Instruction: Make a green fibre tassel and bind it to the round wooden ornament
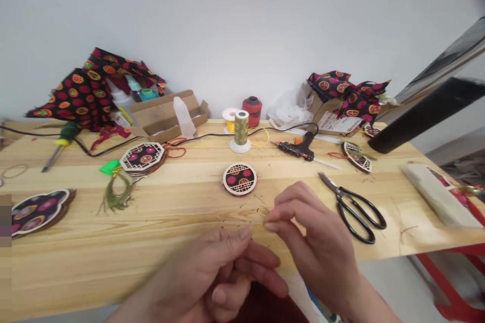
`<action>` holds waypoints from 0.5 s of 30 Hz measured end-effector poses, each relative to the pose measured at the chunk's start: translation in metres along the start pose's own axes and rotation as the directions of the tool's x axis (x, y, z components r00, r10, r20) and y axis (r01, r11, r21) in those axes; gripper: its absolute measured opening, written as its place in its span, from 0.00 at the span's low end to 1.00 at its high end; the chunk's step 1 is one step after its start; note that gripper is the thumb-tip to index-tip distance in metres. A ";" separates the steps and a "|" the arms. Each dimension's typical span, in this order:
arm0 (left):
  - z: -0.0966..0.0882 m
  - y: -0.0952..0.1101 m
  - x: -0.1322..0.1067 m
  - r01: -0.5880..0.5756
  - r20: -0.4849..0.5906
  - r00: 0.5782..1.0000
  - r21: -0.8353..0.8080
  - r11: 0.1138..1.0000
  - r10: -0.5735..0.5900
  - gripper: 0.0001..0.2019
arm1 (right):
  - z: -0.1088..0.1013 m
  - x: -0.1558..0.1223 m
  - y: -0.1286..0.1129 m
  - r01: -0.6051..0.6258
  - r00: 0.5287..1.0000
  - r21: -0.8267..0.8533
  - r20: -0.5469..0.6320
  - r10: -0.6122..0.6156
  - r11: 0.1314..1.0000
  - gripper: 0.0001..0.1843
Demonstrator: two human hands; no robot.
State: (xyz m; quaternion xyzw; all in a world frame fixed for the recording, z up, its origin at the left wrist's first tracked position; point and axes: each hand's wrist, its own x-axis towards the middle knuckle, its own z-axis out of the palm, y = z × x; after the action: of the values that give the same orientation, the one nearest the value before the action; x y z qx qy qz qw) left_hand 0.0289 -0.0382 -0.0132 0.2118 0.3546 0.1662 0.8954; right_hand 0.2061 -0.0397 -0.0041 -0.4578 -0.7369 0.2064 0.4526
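My right hand [312, 227] is raised over the front of the table, thumb and forefinger pinched together. Thin greenish wisps show at its fingertips; whether they are held or lie behind is unclear. Beside it, my left hand [231, 267] is turned partly palm up. Its longer fingers stretch loosely to the right, and nothing can be seen in it. Just beyond the hands lies a round ornament [240, 179] with a pale lattice frame over dark patterned fabric. To the right of my right hand rest black-handled scissors [354, 205], their blades slightly apart.
Behind the round ornament stands an olive thread spool [241, 128]. A glue gun [297, 147] lies right of it. Leftward are an octagonal ornament [142, 158] with a green tassel [116, 193], a screwdriver [60, 145] and a cardboard box [164, 115]. A black post [424, 115] rises at right.
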 end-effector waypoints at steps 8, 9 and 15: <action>-0.007 -0.005 0.012 -0.087 -0.004 0.996 -0.107 0.990 0.087 0.10 | 0.015 -0.021 -0.006 0.319 0.933 -0.209 0.241 -0.268 0.924 0.12; -0.008 -0.006 0.012 -0.092 -0.001 0.996 -0.101 0.991 0.092 0.10 | 0.018 -0.023 -0.004 0.347 0.923 -0.214 0.252 -0.292 0.913 0.12; -0.015 -0.008 0.017 -0.102 -0.058 0.993 -0.021 0.995 0.100 0.11 | 0.023 -0.032 0.006 0.433 0.867 -0.170 0.345 -0.358 0.885 0.11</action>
State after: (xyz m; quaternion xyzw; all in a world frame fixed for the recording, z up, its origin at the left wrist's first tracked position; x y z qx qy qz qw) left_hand 0.0316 -0.0332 -0.0367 0.2140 0.3668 0.2214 0.8778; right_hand 0.1950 -0.0619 -0.0347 -0.3101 -0.8956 0.0851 0.3073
